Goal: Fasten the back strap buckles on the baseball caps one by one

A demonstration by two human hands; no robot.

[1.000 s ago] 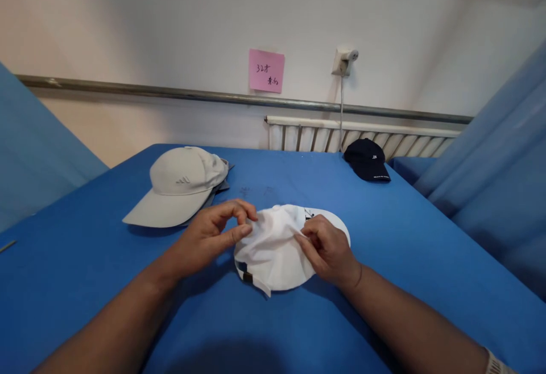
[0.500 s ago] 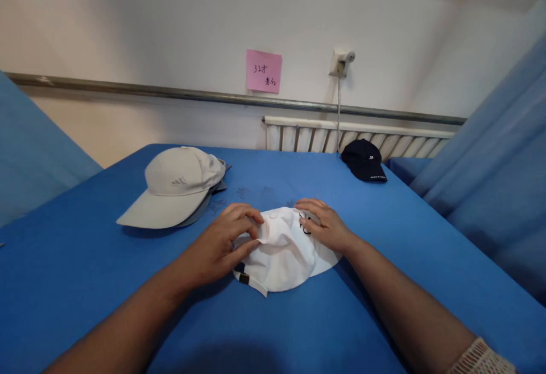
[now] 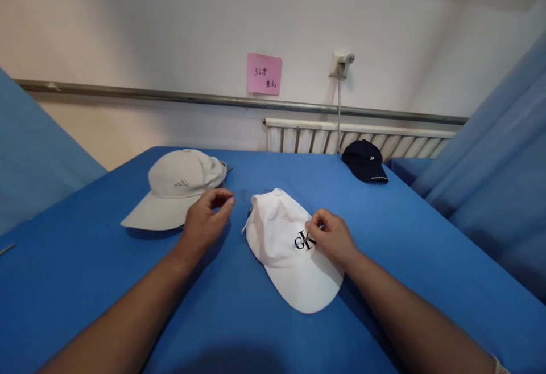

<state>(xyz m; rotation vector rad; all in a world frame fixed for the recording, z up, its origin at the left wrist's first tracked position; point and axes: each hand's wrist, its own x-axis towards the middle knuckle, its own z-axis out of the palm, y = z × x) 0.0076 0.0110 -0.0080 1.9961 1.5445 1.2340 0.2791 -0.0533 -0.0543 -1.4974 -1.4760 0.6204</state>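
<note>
A white baseball cap (image 3: 275, 237) with black lettering on its front lies on the blue-covered table, crown up, brim pointing to the lower right. My right hand (image 3: 333, 237) pinches the cap's front beside the lettering, thumb and forefinger together. Off the cap's left side is my left hand (image 3: 209, 217), holding nothing, its fingers curved and a small gap at the thumb. Just behind that hand sits a light grey cap (image 3: 179, 172) with a small striped logo, resting on another cap that is mostly hidden.
A dark navy cap (image 3: 364, 159) lies at the table's far right corner. Behind the blue table (image 3: 205, 317) are a radiator (image 3: 315, 138), a metal rail (image 3: 170, 98) and a wall socket (image 3: 341, 65). Blue curtains hang at both sides.
The white cap has turned so its lettering and brim face nearer to me. My left hand has let go of it and moved left; my right hand has closed at its front.
</note>
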